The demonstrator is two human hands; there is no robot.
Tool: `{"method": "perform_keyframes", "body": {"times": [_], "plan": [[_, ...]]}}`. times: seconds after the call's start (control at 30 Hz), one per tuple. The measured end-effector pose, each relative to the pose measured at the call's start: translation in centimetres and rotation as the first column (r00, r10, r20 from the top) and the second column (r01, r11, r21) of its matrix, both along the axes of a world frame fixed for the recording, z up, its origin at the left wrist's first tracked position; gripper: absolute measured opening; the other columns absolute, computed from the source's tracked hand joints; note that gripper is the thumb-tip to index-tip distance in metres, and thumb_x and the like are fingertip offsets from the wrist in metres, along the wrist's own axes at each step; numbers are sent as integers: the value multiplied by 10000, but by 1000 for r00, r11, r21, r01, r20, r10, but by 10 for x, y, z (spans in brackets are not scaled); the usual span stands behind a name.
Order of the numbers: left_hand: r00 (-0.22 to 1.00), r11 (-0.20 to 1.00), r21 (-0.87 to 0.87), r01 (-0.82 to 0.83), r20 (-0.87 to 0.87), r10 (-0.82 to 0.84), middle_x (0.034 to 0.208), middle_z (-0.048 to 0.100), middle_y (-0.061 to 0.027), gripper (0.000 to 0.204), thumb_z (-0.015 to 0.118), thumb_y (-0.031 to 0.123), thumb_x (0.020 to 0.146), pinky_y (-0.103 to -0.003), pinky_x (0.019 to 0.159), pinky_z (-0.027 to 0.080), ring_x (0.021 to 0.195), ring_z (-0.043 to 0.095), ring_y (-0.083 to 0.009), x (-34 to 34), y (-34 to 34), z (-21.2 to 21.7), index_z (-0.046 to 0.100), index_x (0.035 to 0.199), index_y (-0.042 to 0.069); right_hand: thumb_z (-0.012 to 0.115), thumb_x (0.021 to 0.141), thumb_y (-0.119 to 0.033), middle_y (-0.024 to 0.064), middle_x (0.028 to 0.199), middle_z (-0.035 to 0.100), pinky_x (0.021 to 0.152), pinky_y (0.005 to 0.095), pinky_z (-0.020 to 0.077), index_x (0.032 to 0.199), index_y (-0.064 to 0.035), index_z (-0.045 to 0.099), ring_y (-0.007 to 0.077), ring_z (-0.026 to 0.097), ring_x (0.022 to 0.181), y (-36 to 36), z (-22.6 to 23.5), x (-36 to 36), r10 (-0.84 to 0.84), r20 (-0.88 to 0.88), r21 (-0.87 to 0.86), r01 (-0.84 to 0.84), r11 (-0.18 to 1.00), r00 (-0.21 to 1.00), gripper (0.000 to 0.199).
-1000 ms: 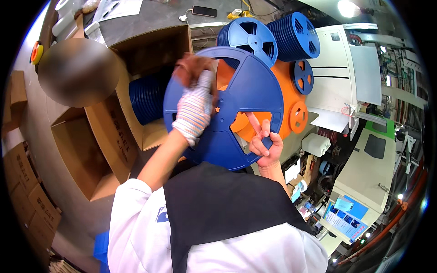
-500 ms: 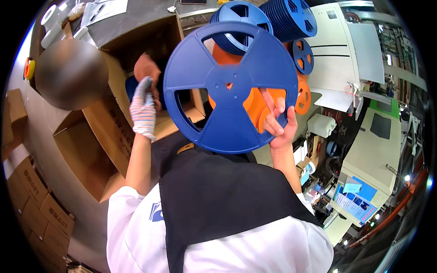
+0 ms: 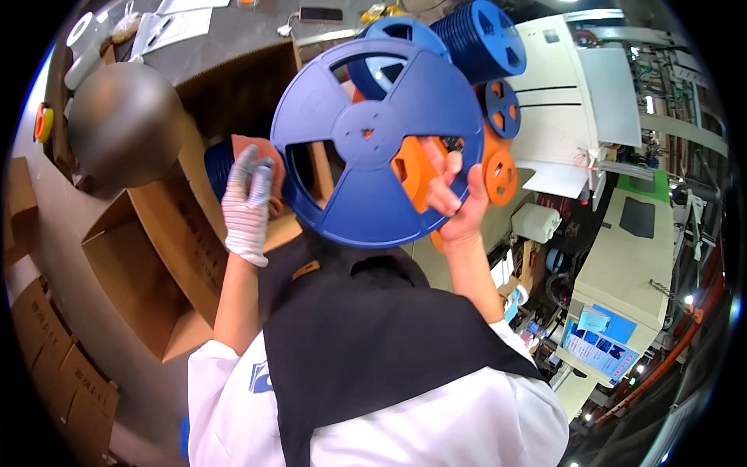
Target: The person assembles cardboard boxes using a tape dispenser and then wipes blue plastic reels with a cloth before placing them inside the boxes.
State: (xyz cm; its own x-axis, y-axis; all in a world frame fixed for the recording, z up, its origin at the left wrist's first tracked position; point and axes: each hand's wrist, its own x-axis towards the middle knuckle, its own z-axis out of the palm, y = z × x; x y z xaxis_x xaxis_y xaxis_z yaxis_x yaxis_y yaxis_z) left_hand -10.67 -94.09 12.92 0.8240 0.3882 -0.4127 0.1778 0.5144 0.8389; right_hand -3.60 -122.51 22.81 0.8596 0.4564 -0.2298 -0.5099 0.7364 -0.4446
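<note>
A large blue plastic reel with wide cut-out windows is held up in front of me, its flat face toward the view. My right hand grips its right rim, with fingers showing through a window. My left hand, in a striped knit glove, is closed on a reddish-orange cloth close to the reel's left edge. Part of the cloth is hidden behind the gloved fingers. Beyond that hand, a stack of blue reels shows inside an open cardboard box.
More blue reels stand stacked at the back, with orange reels beside and below them. Another open carton lies at left. Papers and a phone rest on the grey table. A blurred round patch covers something at left.
The blue reel has shifted slightly left and tilted, its face now paler. My left hand's cloth has come down beside the reel's left edge. The whole view has moved slightly.
</note>
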Motion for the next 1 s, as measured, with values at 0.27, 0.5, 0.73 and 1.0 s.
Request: {"method": "perform_keyframes", "body": {"times": [0.27, 0.5, 0.73, 1.0], "plan": [[818, 250, -817, 520, 392, -421, 1233, 529, -137, 656, 600, 356, 860, -329, 944, 429, 1121, 527, -239, 41, -56, -13, 321, 1383, 76, 581, 793, -594, 224, 1414, 308, 902, 352, 414, 1338, -51, 345, 267, 536, 1059, 92, 27, -36, 489, 407, -649, -133, 749, 772, 804], [825, 334, -773, 539, 565, -22, 1114, 544, -212, 658, 588, 425, 840, -368, 866, 505, 1011, 572, -283, 1, -45, 15, 371, 1339, 56, 575, 855, -472, 238, 1411, 328, 1050, 408, 293, 1232, 7, 500, 323, 358, 1300, 39, 11, -38, 439, 570, -821, 464, 332, 695, 614], [816, 191, -805, 561, 577, 35, 1087, 537, -269, 702, 595, 445, 834, -404, 731, 562, 888, 627, -332, 1, -40, -9, 338, 1354, 49, 578, 838, -486, 197, 1397, 376, 1039, 413, 296, 1229, -46, 524, 347, 348, 1299, 10, 0, -43, 708, 468, -784, 618, 57, 529, 591], [846, 85, -844, 530, 533, 18, 1079, 556, -300, 627, 543, 461, 866, -423, 713, 572, 891, 634, -371, 1, -30, -21, 420, 1322, 48, 624, 755, -497, 92, 1400, 403, 1080, 491, 166, 1242, -141, 540, 317, 296, 1330, 24, -6, -39, 931, 231, -710, 703, -39, 284, 609]]}}
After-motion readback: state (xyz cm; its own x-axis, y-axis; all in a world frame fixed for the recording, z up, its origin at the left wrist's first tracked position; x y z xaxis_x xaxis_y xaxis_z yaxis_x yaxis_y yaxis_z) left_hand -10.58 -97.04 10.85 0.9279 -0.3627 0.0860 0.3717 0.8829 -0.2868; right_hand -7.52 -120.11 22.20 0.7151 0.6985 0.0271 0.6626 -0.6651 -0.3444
